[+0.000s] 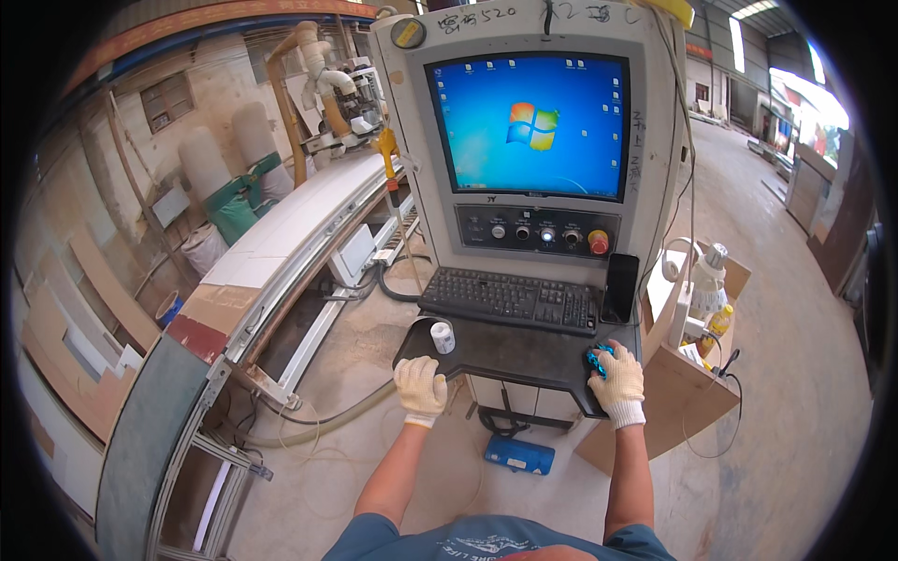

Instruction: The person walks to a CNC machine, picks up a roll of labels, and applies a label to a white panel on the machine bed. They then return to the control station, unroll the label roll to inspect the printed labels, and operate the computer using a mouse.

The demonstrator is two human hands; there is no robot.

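Observation:
My right hand (619, 385), in a cream knitted glove, closes over a blue and black computer mouse (599, 355) at the right end of a black shelf (514, 360). My left hand (421, 387), gloved alike, has its fingers curled over the shelf's front left edge. Just beyond it stands a small white roll (442, 338), which it does not visibly touch. A black keyboard (510, 299) lies along the back of the shelf. Above it, a monitor (533, 126) set in a grey control cabinet (412, 112) shows a blue desktop with several icons.
Below the monitor, a button panel (533, 234) carries a red stop knob (598, 242). A dark phone (619, 289) leans right of the keyboard. Left stands a long machine bed (281, 224) with boards. A wooden box (664, 402) is at right; a blue cylinder (519, 455) lies below.

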